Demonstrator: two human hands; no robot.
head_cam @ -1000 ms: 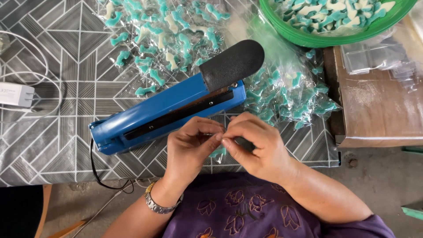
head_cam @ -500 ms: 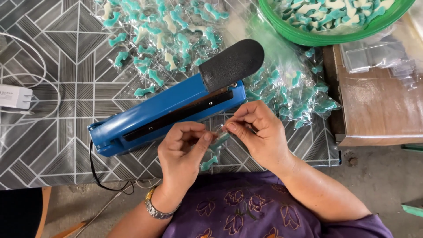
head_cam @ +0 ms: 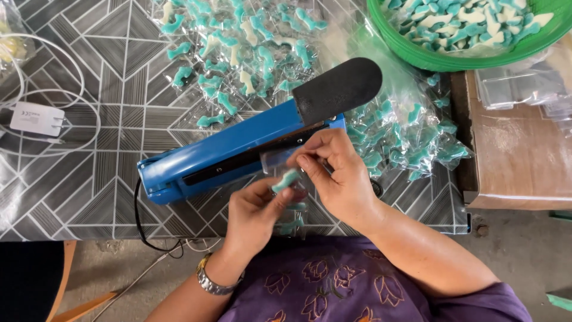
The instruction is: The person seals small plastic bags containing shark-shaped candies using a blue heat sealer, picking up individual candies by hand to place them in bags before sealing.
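Right hand (head_cam: 339, 179) has lifted the clear bag (head_cam: 280, 160) to the blue sealer (head_cam: 238, 149).

**Table with grey geometric cover**

The table (head_cam: 89, 179) carries a blue heat sealer (head_cam: 238, 152) near its front edge, clear packets of teal-and-white sweets (head_cam: 238, 53) behind it, a white charger (head_cam: 39, 118) with cable at the left edge, and a green basket (head_cam: 441, 59), seemingly at the back right corner.

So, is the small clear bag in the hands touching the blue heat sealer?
Cannot tell. In the head view, the small clear bag overlaps the front edge of the blue heat sealer, but the angle shows neither contact nor gap.
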